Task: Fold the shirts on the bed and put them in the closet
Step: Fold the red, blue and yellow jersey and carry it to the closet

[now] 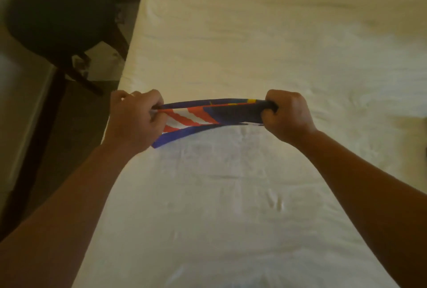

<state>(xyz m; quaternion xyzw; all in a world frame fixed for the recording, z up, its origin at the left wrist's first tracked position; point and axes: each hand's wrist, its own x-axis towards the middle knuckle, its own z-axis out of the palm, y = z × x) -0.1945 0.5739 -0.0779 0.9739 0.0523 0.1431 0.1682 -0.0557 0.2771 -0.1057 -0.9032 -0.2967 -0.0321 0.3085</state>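
A shirt point(208, 114) in dark blue with red and white stripes and a small yellow patch is stretched edge-on above the white bed point(254, 45). My left hand point(134, 119) grips its left end with curled fingers. At its right end, my right hand point(286, 114) is closed in a fist around the bunched fabric. Both arms reach forward over the mattress. The shirt hangs in the air between the two hands, and most of its cloth is hidden from this angle.
A dark round chair point(60, 10) with wooden legs stands on the floor left of the bed. The bed's left edge point(124, 68) runs diagonally. A dark object point(424, 123) peeks in at the right border.
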